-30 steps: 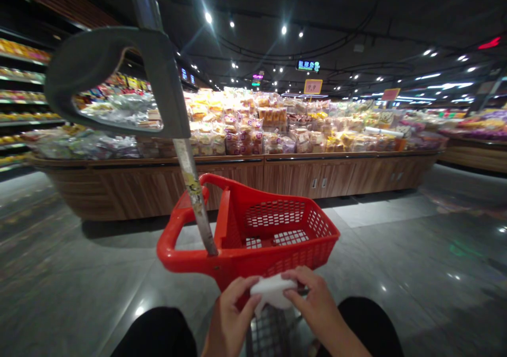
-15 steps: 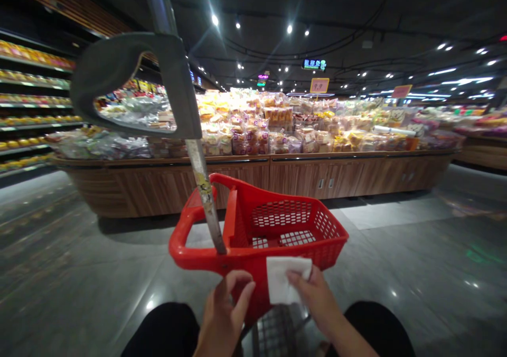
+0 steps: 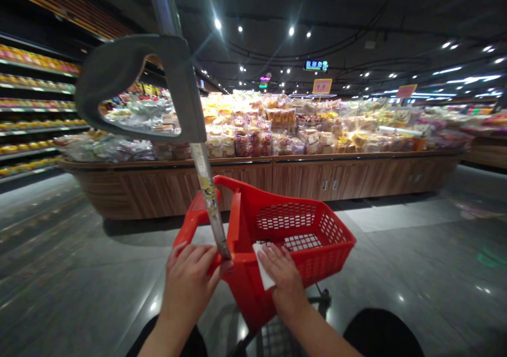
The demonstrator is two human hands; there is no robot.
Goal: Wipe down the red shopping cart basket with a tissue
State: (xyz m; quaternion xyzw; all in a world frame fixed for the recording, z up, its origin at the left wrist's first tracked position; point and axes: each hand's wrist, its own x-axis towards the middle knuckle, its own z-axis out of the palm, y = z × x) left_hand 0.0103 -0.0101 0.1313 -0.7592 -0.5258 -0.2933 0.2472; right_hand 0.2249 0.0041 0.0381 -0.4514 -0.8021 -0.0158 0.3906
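A red plastic shopping cart stands close in front of me, side-on. My left hand is closed over its near rim beside the handle, at the foot of a worn metal pole. In my right hand is a folded white wipe, pressed against the upper edge of the basket's near side. The fingers lie over the rim and cover part of the wipe. The basket has perforated walls, and I see nothing lying in its visible part. Higher on the pole is a grey loop-shaped handle.
Behind the cart runs a wood-panelled display counter piled with packaged goods. Stocked shelves line the left side. A price sign rises above the goods. The floor is grey and shiny.
My left hand has moved up and left from in front of the cart onto its rim. My right hand has brought the wipe left and up against the basket edge.
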